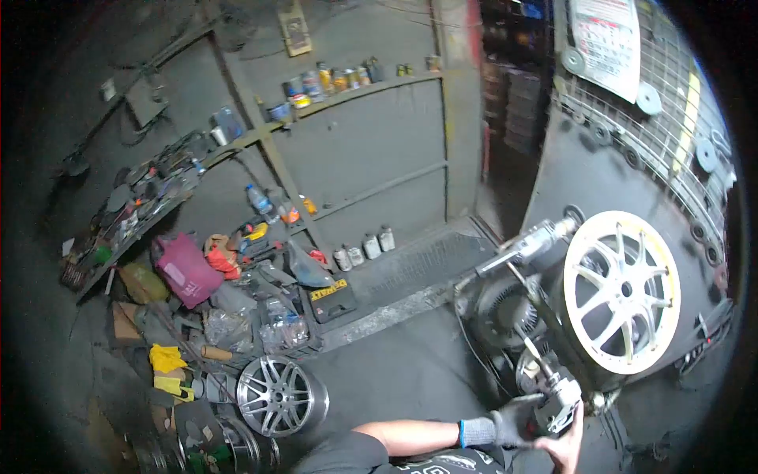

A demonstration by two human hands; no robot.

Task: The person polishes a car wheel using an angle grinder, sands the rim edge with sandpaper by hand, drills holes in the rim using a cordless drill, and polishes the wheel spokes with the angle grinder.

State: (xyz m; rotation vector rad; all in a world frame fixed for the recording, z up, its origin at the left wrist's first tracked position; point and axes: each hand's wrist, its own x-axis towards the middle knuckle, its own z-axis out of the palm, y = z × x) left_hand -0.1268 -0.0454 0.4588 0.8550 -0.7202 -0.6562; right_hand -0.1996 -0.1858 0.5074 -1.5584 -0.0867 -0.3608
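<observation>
Clasping a metal-headed tool between four and five o'clock, your gloved left hand and bare right hand curl around its body, the white wheel at one o'clock from it.

- Tool: bright metal, with darker patches.
- Left hand: matt grey cloth glove, its cuff knitted-looking.
- White wheel: smooth, painted-looking metal.
- Floor wheel: bare, shiny metal.
- Clear bags: crinkled, glossy plastic.
- Bottle: clear, shiny plastic.
- Poster: smooth paper.
- Wall: matt grey, dusty-looking.
- Floor: dull and grimy.
</observation>
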